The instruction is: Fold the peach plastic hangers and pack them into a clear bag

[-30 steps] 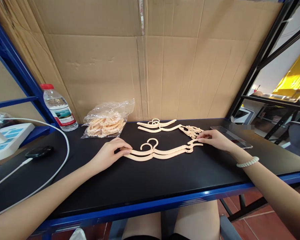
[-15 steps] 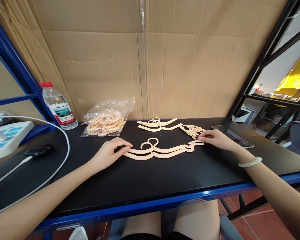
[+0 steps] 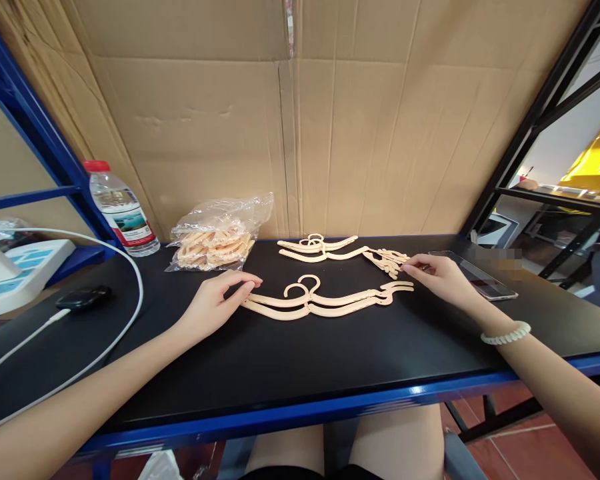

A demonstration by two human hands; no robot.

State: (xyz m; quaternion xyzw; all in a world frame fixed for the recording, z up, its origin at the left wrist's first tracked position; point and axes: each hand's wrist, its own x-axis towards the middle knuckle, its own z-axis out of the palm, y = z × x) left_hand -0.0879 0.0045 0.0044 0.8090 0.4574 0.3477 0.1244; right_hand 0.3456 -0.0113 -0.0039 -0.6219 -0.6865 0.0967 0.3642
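Two cream-coloured folding hangers [image 3: 343,309] lie one in front of the other on the black tabletop, with their hooks pointing away from me. My left hand [image 3: 219,303] rests at their left end, fingers stretched out and thumb by the tips. To the right, my right hand [image 3: 437,277] has its fingertips pinched together beside a small heap of thin cream pieces [image 3: 387,260]. What it pinches, if anything, is too small to make out. Further back lie more cream hangers [image 3: 320,248], next to that heap.
A clear plastic bag [image 3: 220,233] of cream pieces stands by the cardboard wall [image 3: 190,133]. At the left are a water bottle [image 3: 125,213], a black device [image 3: 83,298] with a white cable, and a power strip [image 3: 25,270]. A tablet-like device [image 3: 490,285] lies behind my right wrist.
My left hand has slid off the hangers' left end, uncovering more of their tips. My right hand stays near the small heap. The view has shifted slightly.
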